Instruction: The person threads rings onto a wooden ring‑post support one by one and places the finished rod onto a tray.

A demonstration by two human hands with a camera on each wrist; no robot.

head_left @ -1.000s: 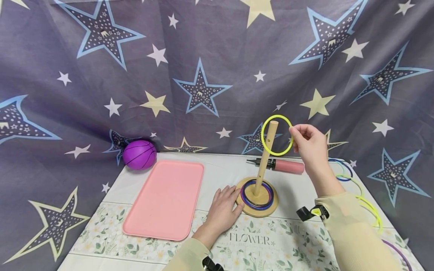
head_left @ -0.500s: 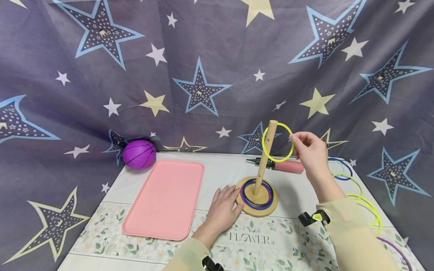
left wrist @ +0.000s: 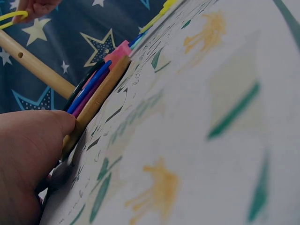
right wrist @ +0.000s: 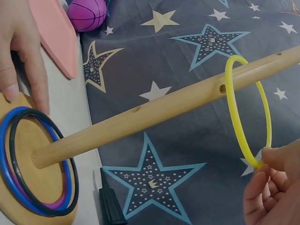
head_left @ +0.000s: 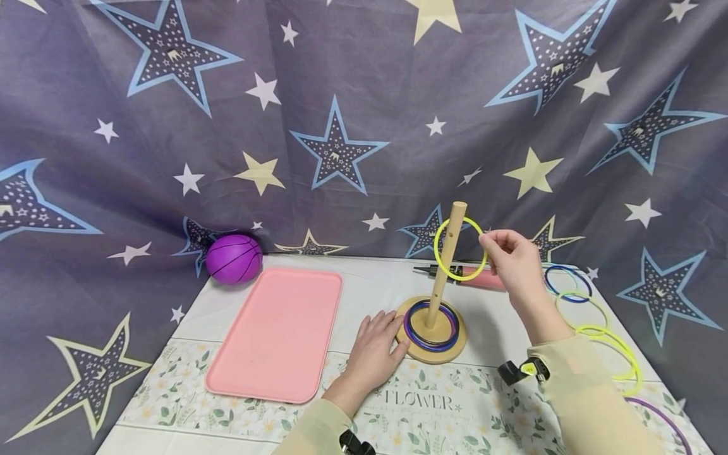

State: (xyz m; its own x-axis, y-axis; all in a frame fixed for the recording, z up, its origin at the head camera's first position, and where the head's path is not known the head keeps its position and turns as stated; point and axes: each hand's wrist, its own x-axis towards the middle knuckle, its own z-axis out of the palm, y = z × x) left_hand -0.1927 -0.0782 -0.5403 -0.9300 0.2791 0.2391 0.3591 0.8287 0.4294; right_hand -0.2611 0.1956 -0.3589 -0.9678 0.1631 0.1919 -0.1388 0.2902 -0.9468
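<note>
My right hand (head_left: 516, 259) pinches a yellow ring (right wrist: 236, 117) at its near side, between thumb and fingers. That ring loops around the upper part of an upright wooden post (right wrist: 164, 103), below its top. The post stands on a round wooden base (head_left: 432, 361). Around its foot lie a black ring (right wrist: 75, 173), a blue ring (right wrist: 7, 173) and a purple ring (right wrist: 56, 204), stacked on the base. My left hand (head_left: 375, 351) lies flat at the left edge of the base, its fingertips touching the wood; in the left wrist view only part of that hand shows.
Left of the base lies a pink tray (head_left: 279, 328), with a purple ball (head_left: 234, 260) behind it. A pink hand pump (head_left: 483, 278) lies behind the post. Several loose rings, including a purple ring (head_left: 662, 414), lie along the table's right side. A star-patterned curtain (head_left: 335, 63) hangs behind.
My right hand has lowered the yellow ring from the post's top to a little way down, with the post now through it. My left hand has stayed at the base.
</note>
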